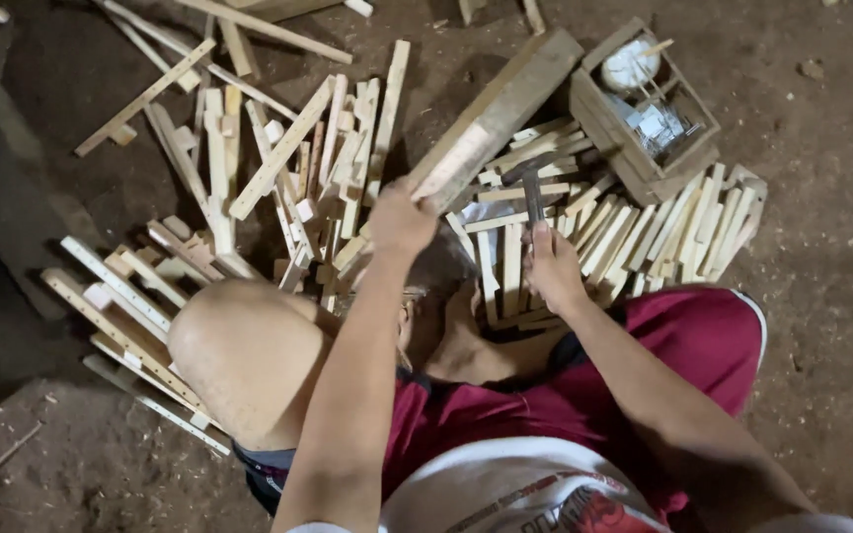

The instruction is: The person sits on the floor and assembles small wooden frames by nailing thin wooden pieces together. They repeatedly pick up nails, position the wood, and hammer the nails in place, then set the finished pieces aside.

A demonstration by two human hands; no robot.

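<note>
- Loose wooden slats (278,178) lie heaped on the dirt floor (821,326) across the upper left of the frame.
- The left hand (399,219), at centre, has its fingers closed on the near end of a long wooden block (501,114) (angled toward the upper right).
- The right hand (553,268), just right of centre, grips a hammer (533,192) over stacked slats (634,232).
- A small wooden box (609,133) sits at upper right.

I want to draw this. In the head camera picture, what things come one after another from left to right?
Bare knee → left hand on a wood block → right hand holding a hammer → wooden box → row of wooden slats.
</note>
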